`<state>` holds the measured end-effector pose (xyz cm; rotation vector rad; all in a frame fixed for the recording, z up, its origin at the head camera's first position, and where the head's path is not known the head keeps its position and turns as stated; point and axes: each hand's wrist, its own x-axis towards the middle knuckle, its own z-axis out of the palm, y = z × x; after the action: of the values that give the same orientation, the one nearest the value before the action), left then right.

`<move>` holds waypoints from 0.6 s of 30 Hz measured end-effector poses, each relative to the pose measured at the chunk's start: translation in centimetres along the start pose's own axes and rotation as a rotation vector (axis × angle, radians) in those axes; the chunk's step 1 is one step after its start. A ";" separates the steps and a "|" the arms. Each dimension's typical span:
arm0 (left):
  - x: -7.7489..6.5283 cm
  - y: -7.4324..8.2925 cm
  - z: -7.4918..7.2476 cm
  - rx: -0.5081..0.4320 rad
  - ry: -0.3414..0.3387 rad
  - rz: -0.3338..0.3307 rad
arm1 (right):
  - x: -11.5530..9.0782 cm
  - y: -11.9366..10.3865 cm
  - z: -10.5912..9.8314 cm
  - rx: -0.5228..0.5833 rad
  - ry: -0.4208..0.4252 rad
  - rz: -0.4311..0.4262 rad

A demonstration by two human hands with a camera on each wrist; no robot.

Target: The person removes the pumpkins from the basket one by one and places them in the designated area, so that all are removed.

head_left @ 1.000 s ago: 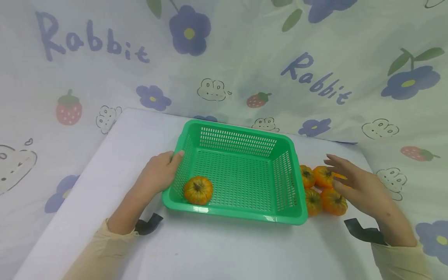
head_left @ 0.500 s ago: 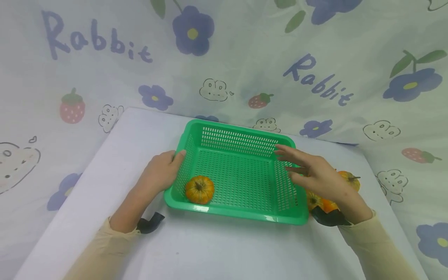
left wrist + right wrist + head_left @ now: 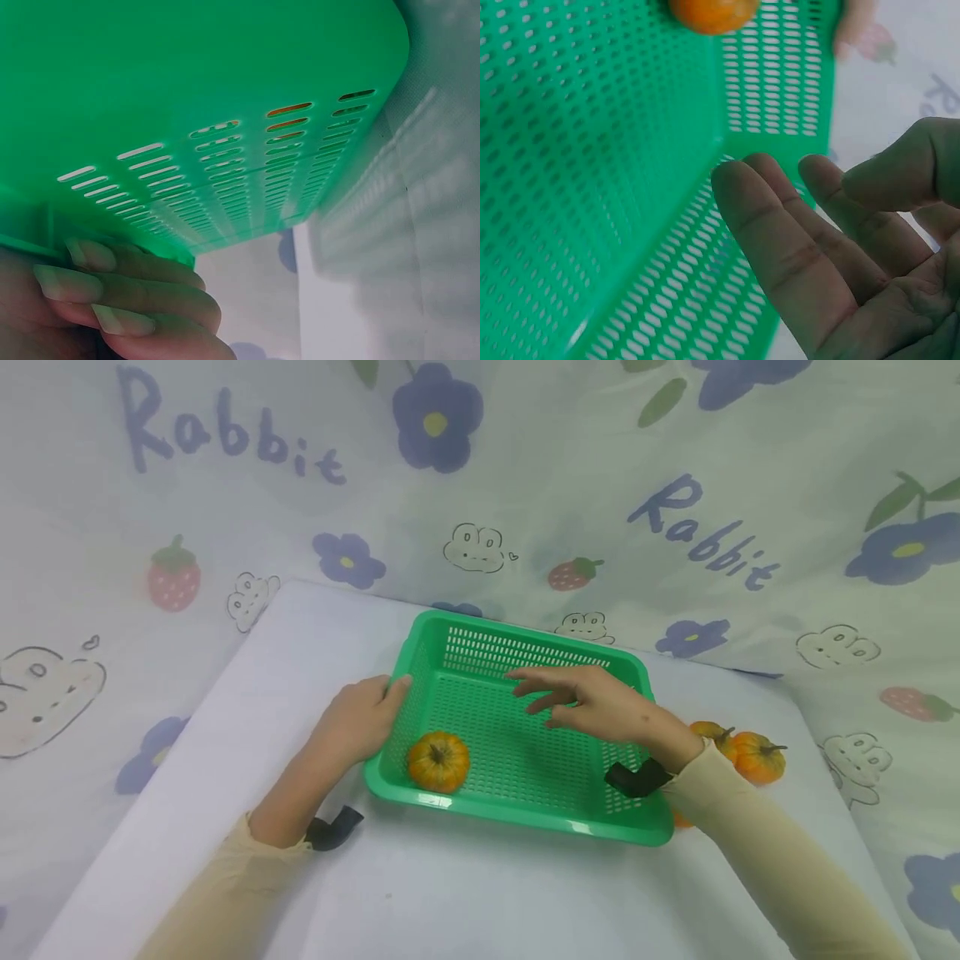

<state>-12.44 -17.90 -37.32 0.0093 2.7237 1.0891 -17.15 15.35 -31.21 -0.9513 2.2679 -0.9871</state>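
Observation:
A green plastic basket (image 3: 517,817) with slotted walls stands on the white table. My left hand (image 3: 358,720) grips its left rim, thumb on top; in the left wrist view the fingers (image 3: 142,296) curl under that rim, against the outer wall. One orange, green-streaked small pumpkin (image 3: 438,762) sits inside, in the near left corner. Over the basket's right half hovers my right hand (image 3: 600,700), fingers loosely spread and holding nothing. The right wrist view shows its bare palm and fingers (image 3: 780,240) above the mesh.
More small pumpkins (image 3: 759,758) lie on the table right of the basket, partly hidden behind the right forearm and basket wall. A white curtain (image 3: 525,460) printed with rabbits, flowers and strawberries hangs behind the table (image 3: 450,893). Black straps (image 3: 637,777) circle both wrists.
My right hand has moved left, from over the pumpkins beside the basket to above its inside. The left hand keeps its hold on the rim. The head view has shifted slightly.

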 end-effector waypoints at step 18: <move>0.1 -0.3 0.1 -0.032 -0.002 -0.012 | 8.5 0.0 3.0 0.161 -0.246 0.136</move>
<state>-12.49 -17.98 -37.62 -0.0103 2.7001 1.1288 -20.66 7.67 -34.40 -0.7916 1.9889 -0.9233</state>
